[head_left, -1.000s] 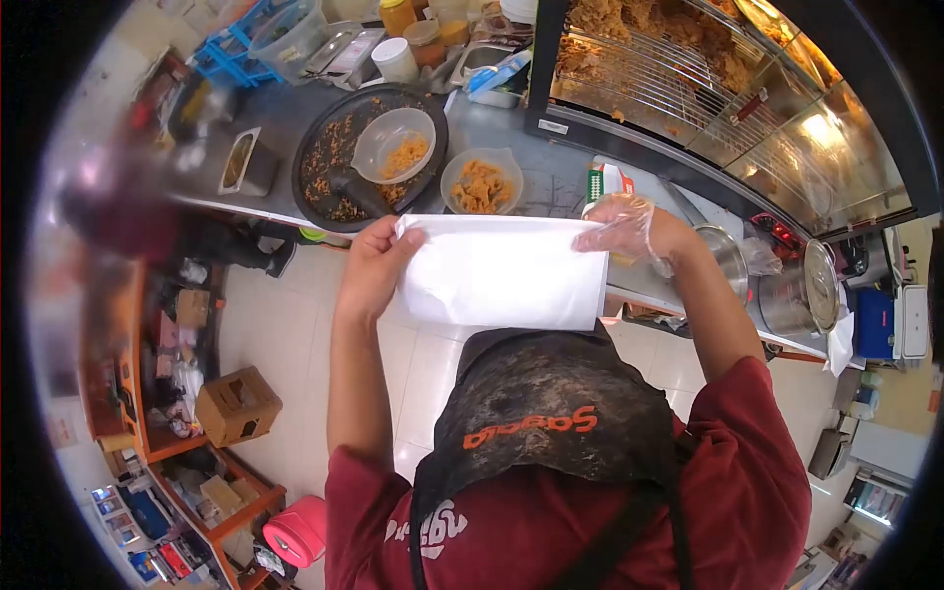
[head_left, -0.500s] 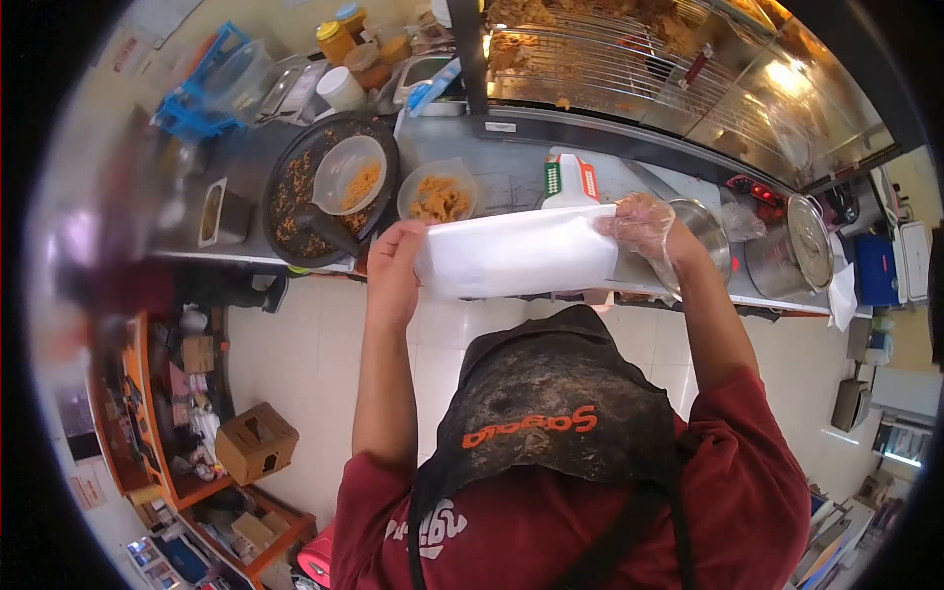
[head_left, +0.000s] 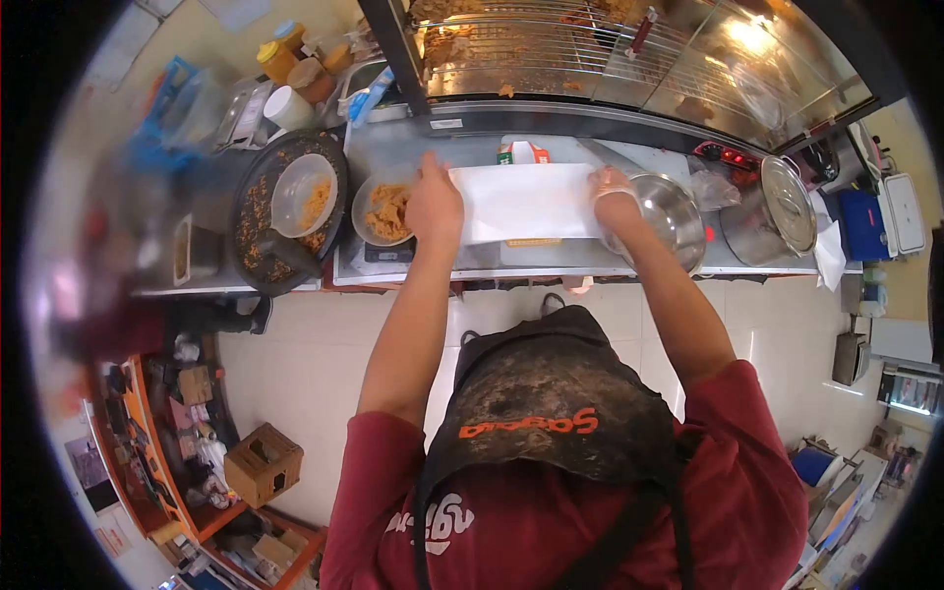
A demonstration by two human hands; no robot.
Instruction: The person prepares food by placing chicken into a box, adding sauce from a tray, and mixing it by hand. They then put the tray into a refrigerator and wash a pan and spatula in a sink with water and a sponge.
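A plain white sheet of paper point(head_left: 526, 202) is stretched flat between my two hands, over the counter. My left hand point(head_left: 435, 205) grips its left edge, close beside a clear bowl of brown shredded food point(head_left: 385, 211). At the right edge, my right hand point(head_left: 617, 202) pinches the paper and wears a clear plastic glove. Just behind the sheet, a white packet with green and red marks point(head_left: 523, 152) is partly covered. Right of my right hand stands a metal bowl point(head_left: 669, 221).
A wide black pan point(head_left: 258, 251) with crumbs and a clear bowl point(head_left: 300, 192) in it sits at the left. A lidded metal pot point(head_left: 757, 236) stands at the right. Behind the counter is a glass food warmer point(head_left: 590, 59). A cardboard box point(head_left: 264, 464) lies near the shelves.
Both hands have moved forward with the paper, away from my body and further over the counter. The camera view has shifted, so the counter things appear further left.
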